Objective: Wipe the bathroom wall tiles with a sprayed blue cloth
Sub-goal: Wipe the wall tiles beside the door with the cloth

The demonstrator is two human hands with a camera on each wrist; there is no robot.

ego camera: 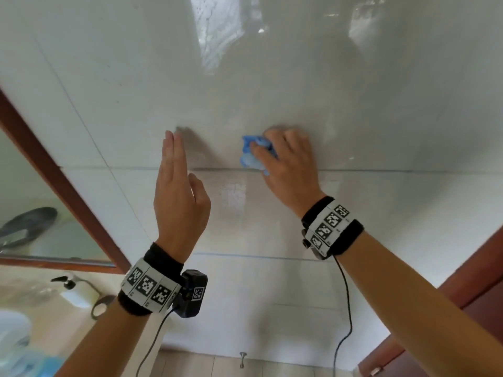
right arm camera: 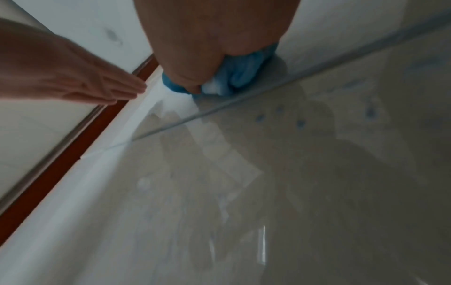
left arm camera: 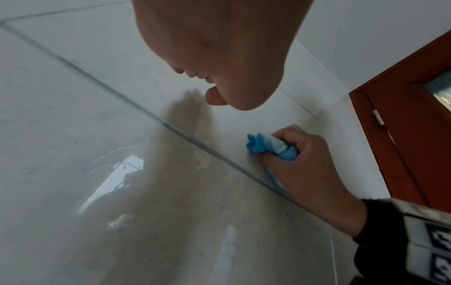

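A crumpled blue cloth [ego camera: 254,153] is pressed against the glossy white wall tiles [ego camera: 381,104], just above a horizontal grout line [ego camera: 367,170]. My right hand [ego camera: 285,161] grips the cloth [left arm camera: 267,147] with curled fingers; the cloth [right arm camera: 234,77] bulges out under the palm in the right wrist view. My left hand [ego camera: 177,180] is held up flat to the left of the cloth, fingers straight and together, holding nothing. Its fingertips [right arm camera: 131,88] point toward the wall. Whether they touch the tile I cannot tell.
A mirror with a brown wooden frame [ego camera: 62,180] hangs on the wall at left. Below it a counter carries a pump bottle [ego camera: 73,292]. A brown door [left arm camera: 415,115] stands close on the right. A metal tap fitting [ego camera: 242,359] sticks out low on the wall.
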